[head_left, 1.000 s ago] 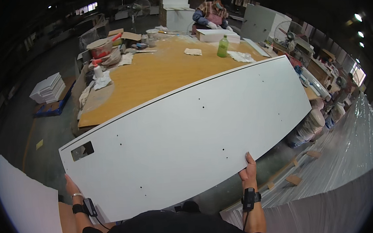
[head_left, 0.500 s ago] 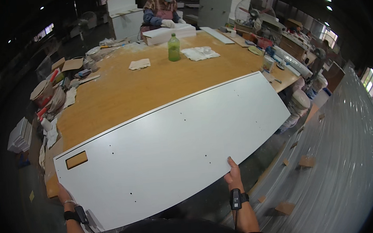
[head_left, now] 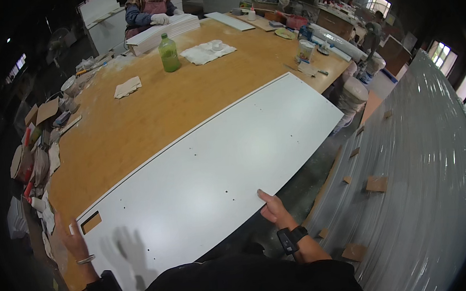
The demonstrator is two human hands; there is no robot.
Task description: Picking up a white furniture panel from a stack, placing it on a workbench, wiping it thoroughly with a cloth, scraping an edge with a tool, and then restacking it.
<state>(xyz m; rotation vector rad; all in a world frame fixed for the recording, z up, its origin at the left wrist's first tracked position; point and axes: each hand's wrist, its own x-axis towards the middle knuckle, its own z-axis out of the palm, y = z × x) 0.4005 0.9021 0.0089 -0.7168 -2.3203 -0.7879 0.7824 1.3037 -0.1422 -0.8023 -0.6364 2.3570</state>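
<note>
A long white panel with small drilled holes and a rectangular cutout near its left end lies at a slant over the front of the wooden table. My right hand grips the panel's near edge, thumb on top and the other fingers partly hidden beneath. At the left end, my left hand is raised beside the edge with its fingers stretched apart, and its spread-finger shadow falls on the white surface. Whether the left hand touches the edge is hard to tell. Both wrists wear black strapped devices.
Upon the table stand a green bottle, a white cloth and a folded cloth. A gloved co-worker stands behind stacked white boards. Clutter lines the left edge; a plastic-wrapped stack rises at right.
The panel has turned and shifted, its right end farther forward in view. My left hand has come off its grip on the left end and spread. The right hand still holds the near edge.
</note>
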